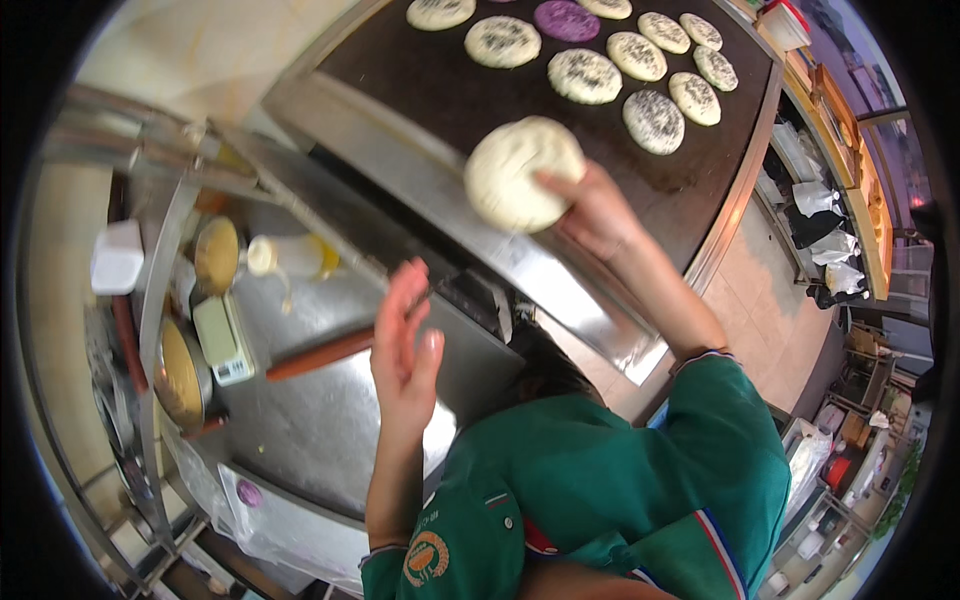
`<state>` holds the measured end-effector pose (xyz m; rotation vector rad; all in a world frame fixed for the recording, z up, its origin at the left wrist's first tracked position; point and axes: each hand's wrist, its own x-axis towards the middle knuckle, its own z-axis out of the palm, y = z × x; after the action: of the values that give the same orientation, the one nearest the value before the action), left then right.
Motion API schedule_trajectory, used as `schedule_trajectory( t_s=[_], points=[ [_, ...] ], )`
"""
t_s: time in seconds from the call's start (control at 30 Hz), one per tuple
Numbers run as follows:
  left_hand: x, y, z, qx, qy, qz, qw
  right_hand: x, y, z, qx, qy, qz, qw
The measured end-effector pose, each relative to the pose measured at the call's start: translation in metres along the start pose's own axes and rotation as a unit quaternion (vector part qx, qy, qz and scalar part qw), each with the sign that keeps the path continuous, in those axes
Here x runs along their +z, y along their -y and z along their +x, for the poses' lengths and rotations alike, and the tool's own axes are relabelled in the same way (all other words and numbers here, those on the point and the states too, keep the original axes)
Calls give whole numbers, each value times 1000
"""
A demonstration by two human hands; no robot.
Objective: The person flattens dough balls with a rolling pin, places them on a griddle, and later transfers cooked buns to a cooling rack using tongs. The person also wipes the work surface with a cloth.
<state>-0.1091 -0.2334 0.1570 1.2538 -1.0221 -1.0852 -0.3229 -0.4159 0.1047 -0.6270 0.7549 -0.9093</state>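
Note:
A round, flat piece of pale dough (517, 176) is held by its edge in my right hand (600, 214), over the front edge of a dark griddle (420, 82). On the griddle's plate lie several pale flatbreads dotted with dark seeds (585, 76), and a purple flatbread (567, 20) among them. Raised over the steel worktable (300, 427), my left hand (405, 345) holds nothing, its fingers apart. Behind that hand, a wooden rolling pin (319, 355) lies on the worktable, partly hidden.
A kitchen scale (223, 337), a bowl (184, 375) and a squeeze bottle of yellow liquid (296, 256) stand at the worktable's left. A metal frame (169, 255) crosses that side. Purple dough (248, 493) sits by plastic film. Shelves with bags (836, 247) stand at right.

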Motion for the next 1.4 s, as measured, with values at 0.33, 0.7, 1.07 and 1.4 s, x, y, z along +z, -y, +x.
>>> schedule_trajectory(
  t_s=[0.33,0.7,1.07,1.4],
  points=[
    [-55,11,-15,-213,-124,71,966,-218,313,246,-627,-311,-648,301],
    [-236,86,-191,-236,-580,234,744,-141,178,331,-420,80,-766,481],
    [-496,170,-398,-267,-803,157,509,80,-110,-5,-452,407,-586,535],
    [-665,200,-442,-456,-727,244,452,149,-265,-103,-140,389,-689,595]
  ],
)
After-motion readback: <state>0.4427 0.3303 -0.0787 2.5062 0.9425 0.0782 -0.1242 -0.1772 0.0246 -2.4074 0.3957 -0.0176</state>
